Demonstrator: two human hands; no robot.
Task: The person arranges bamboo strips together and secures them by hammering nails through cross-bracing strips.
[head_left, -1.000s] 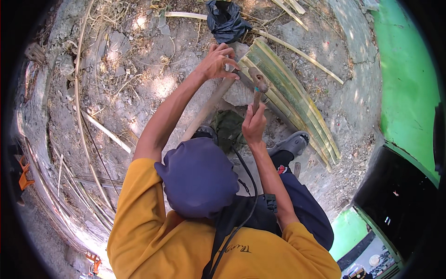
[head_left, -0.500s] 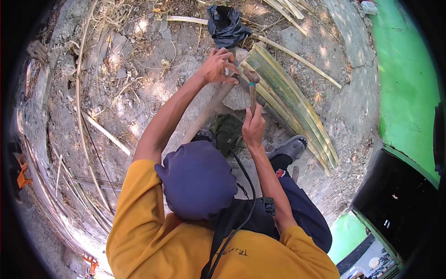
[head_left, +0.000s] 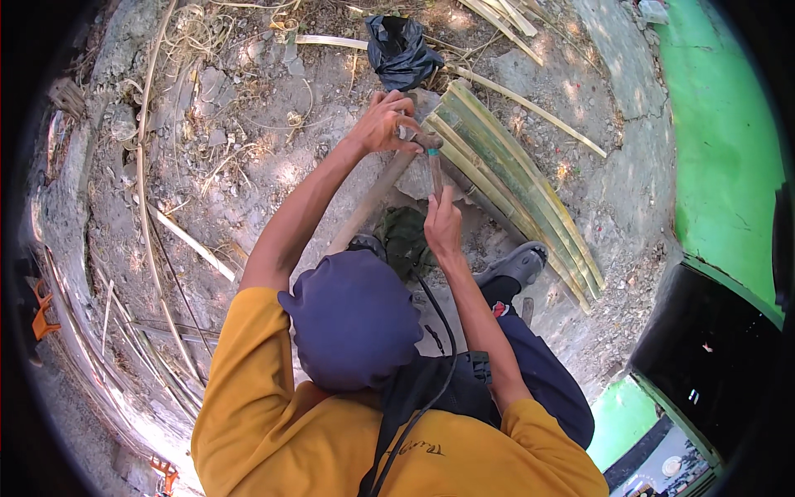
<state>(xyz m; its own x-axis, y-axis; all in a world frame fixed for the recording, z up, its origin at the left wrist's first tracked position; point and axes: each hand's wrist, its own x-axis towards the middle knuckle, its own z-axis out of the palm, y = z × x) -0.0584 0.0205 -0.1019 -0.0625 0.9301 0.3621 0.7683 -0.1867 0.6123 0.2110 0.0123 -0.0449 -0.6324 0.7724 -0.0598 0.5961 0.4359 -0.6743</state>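
The left hand [head_left: 383, 124] wrapped its grip around the top of a slanted bamboo pole [head_left: 368, 205]. Just right of it, the right hand [head_left: 443, 224] clenched a knife handle [head_left: 435, 164], blade against the pole's end. Split green bamboo slats [head_left: 513, 186] lay close on the right; bare dirt ground [head_left: 248, 149] opened leftward.

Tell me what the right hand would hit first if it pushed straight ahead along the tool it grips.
Probably the left hand: the right hand points its tool up toward the stick's top held there. Depth is unclear.
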